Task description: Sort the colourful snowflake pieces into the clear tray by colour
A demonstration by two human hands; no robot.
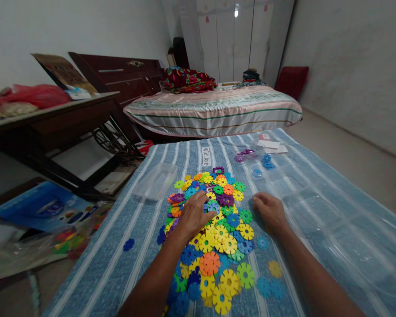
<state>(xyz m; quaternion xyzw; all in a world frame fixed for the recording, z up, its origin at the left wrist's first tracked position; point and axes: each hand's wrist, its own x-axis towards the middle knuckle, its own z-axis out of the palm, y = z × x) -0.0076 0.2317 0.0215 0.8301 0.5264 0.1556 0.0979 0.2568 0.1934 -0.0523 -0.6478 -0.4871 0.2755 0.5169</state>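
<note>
A heap of colourful notched plastic discs (217, 237), in yellow, blue, green, orange and purple, spreads over the middle of the striped cloth. My left hand (196, 213) reaches onto the upper left of this heap, its thumb apart from the fingers and nothing visibly held. Blue discs (213, 207) lie right by its thumb. To the right of the heap, my right hand (270, 211) rests low over the cloth with its fingers curled together. Whatever they may hold is hidden. A purple piece (226, 200) lies on the heap between the hands.
A clear plastic box (156, 180) lies left of the heap. Clear trays (316, 207) cover the right side, with purple pieces (246, 154) and blue discs (268, 162) near the far end. One dark blue disc (128, 245) lies alone at left. Behind stands a bed (211, 110).
</note>
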